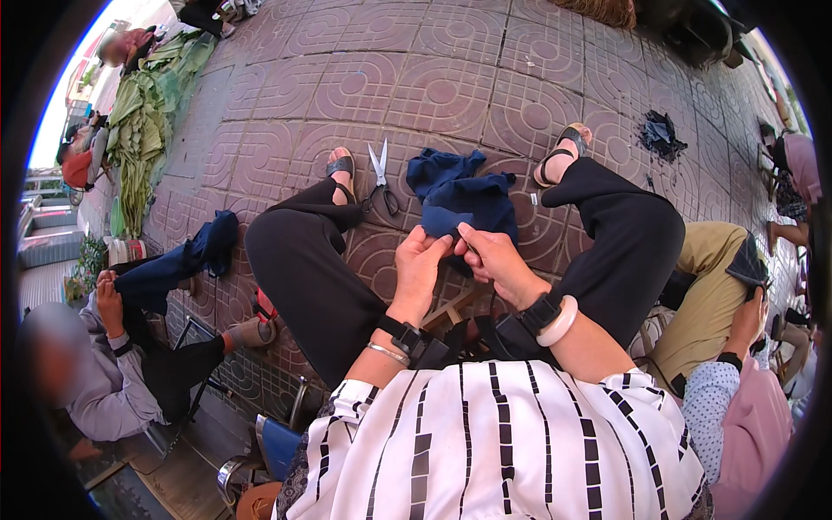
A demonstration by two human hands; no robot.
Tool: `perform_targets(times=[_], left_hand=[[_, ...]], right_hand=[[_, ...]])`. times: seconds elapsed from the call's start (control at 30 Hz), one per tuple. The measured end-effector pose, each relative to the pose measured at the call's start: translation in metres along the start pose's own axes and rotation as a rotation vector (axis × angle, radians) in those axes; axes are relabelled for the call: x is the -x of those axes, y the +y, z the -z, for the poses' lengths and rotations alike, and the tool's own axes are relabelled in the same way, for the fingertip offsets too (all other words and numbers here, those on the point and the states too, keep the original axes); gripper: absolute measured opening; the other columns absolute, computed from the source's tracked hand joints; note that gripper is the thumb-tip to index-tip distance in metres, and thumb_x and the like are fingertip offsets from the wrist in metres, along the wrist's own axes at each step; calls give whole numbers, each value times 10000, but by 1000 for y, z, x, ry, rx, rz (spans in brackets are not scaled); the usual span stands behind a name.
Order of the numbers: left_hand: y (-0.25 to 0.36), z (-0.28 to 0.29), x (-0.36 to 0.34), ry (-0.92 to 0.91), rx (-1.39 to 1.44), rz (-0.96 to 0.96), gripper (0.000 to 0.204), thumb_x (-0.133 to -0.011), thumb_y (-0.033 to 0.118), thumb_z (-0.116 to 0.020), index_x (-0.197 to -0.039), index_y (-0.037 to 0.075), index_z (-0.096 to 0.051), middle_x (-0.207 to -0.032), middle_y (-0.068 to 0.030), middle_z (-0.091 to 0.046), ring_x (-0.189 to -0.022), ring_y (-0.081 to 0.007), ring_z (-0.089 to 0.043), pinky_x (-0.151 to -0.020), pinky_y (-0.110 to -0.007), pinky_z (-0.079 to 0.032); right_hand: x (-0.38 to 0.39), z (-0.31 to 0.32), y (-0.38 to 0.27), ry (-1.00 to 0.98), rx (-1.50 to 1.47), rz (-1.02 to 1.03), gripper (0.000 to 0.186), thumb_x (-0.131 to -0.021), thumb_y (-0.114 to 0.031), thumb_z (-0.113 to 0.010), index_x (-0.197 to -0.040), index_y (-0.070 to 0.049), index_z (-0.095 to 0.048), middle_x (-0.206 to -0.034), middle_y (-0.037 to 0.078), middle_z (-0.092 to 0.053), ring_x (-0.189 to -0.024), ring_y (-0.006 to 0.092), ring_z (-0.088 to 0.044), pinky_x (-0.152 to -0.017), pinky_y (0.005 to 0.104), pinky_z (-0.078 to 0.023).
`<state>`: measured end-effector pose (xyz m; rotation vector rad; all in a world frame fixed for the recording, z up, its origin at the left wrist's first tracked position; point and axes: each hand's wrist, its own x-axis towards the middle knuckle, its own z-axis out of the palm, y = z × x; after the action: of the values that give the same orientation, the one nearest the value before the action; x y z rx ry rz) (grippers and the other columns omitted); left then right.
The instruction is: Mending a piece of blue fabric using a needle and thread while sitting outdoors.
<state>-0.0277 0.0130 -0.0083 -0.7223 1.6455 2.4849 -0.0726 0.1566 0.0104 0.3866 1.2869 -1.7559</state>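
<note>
A dark blue cloth (pixel 472 195) hangs between my knees, its lower part bunched near the ground. My left hand (pixel 418 270) pinches the near edge of the cloth between thumb and fingers. Close beside it, my right hand (pixel 501 263) is closed, thumb against forefinger, at the same edge. Anything thin between those right fingertips is too small to make out. Open-bladed scissors (pixel 380 178) with dark handles lie on the paving by my left foot, blades pointing away from me.
Patterned paving tiles (pixel 451 87) spread ahead. Dark scraps (pixel 661 136) lie beyond my right foot. Large green leaves (pixel 139 130) are piled at the far left. A seated person (pixel 130 373) at left holds blue cloth (pixel 186 260); another person's arm (pixel 745 325) is close on my right.
</note>
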Motion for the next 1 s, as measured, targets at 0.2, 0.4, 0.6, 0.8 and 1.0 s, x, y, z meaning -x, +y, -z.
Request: perform_targets(times=[0.2, 0.4, 0.6, 0.8, 1.0], left_hand=[[-1, 1, -1, 13, -4, -1, 148, -861, -17, -568, -1005, 14, -587, -924, -43, -658, -826, -96, -614, -784, -240, -476], [-1, -1, 1, 5, -29, -4, 158, -863, -18, -566, -1018, 10, -587, -936, -40, -660, -832, -92, -618, -787, -237, -481], [1, -4, 3, 0, -80, -8, 189, -864, -17, -569, -1050, 9, -586, -946, -37, -665, -835, -81, -613, -776, -235, -482], [0, -4, 2, -2, -81, -23, 172, -858, -11, -574, -1028, 17, -588, -899, -36, -662, -805, -88, -613, -766, -231, -471], [-3, -1, 1, 7, -102, -40, 174, -861, -19, -566, -1032, 11, -581, -914, -41, -661, -816, -97, -618, -777, -236, -476]], right_hand=[[1, 0, 3, 6, -34, -20, 372, -942, -390, -513, -789, -56, -573, -551, -51, -402, -397, 55, -270, -396, 235, -222], [-1, 2, 1, 9, -63, -32, 396, -939, -427, -502, -809, -58, -565, -577, -48, -400, -406, 54, -254, -420, 233, -230], [-4, 4, 1, -3, -96, -46, 399, -939, -435, -497, -813, -60, -552, -580, -48, -398, -405, 52, -254, -424, 231, -236], [-4, 5, 1, -17, -129, -33, 387, -938, -422, -508, -799, -62, -541, -570, -50, -392, -397, 50, -254, -413, 225, -236], [-5, 4, 2, 8, -119, -29, 375, -935, -403, -523, -782, -61, -540, -551, -48, -384, -385, 53, -255, -398, 225, -233]])
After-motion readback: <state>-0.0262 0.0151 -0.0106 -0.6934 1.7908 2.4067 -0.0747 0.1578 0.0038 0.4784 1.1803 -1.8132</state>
